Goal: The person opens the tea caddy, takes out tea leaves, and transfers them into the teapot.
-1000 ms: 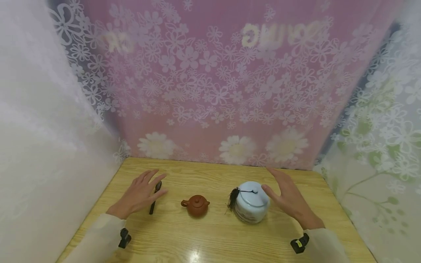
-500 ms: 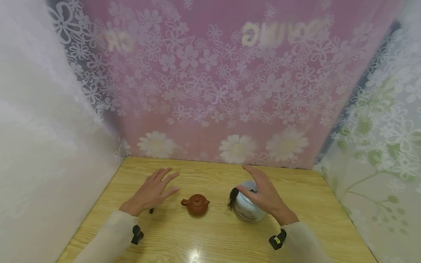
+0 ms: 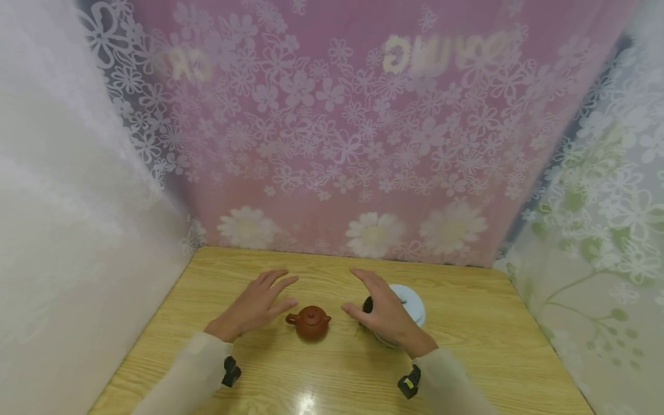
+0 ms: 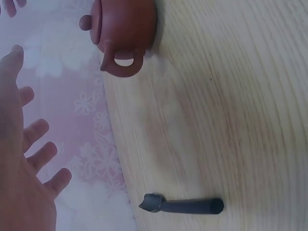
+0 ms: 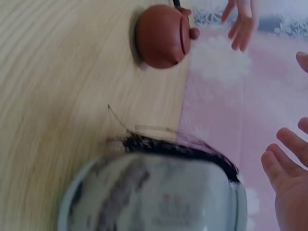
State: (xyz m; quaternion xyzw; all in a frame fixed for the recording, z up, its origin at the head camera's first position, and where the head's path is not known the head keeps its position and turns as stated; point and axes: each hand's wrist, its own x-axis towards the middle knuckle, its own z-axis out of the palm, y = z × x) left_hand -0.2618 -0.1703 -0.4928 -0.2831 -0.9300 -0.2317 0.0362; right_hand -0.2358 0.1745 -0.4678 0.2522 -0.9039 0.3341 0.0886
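Teapot (image 3: 312, 324), small and reddish-brown with its lid on, stands upright near the middle of the table (image 3: 332, 380), handle toward nine o'clock, spout toward three. Compared with a second ago, both hands are drawn in closer around it, while the pot itself sits in the same place. Toward its ten o'clock is the left hand (image 3: 254, 305), fingers apart, holding nothing; it now blocks most of the head camera's view of a dark tool (image 4: 190, 206), which the left wrist view shows lying at six o'clock from the pot. Between two and three o'clock is the right hand (image 3: 381, 311), also empty, thumb and fingers apart. It now covers part of the pale lidded jar (image 3: 413, 302), which stands farther out toward three o'clock, a black tassel (image 5: 163, 147) on its pot-facing side. The pot thus appears to be the focus of the reach, with neither hand touching it.

The tabletop is yellowish wood grain, with a glare spot toward six o'clock. Around it are a whitish panel (image 3: 67, 248) at nine o'clock, a pink floral backdrop (image 3: 321, 121) at twelve, and a white panel with green leaves (image 3: 596, 248) at three.
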